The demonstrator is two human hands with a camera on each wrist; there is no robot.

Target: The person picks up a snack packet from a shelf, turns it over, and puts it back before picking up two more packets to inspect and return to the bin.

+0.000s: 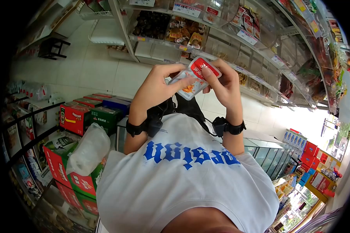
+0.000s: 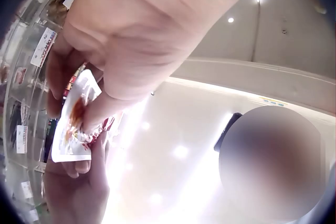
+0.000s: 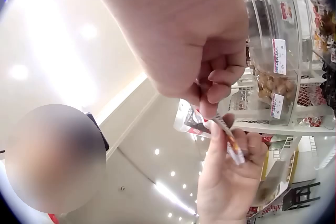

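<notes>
In the head view a small sealed packet (image 1: 188, 90) with a red upper part (image 1: 200, 66) and an orange food picture is held between both hands. My left hand (image 1: 159, 86) pinches its left side, thumb across the front. My right hand (image 1: 226, 88) grips the upper right, thumb on the red part. In the left wrist view the packet (image 2: 79, 113) shows a white border beneath my left hand (image 2: 142, 40). The right wrist view has the packet (image 3: 233, 148) nearly edge-on, between my right hand (image 3: 184, 40) and left hand (image 3: 226, 187). Whether it is one packet or two, I cannot tell.
Shelves of clear bins (image 1: 221, 50) with packaged food stand in front. Red and green boxes (image 1: 76, 116), one under a clear plastic bag (image 1: 89, 149), are at the left. Glass cases (image 1: 266, 153) stand at the right, and a dark stool (image 1: 54, 48) sits at the far left.
</notes>
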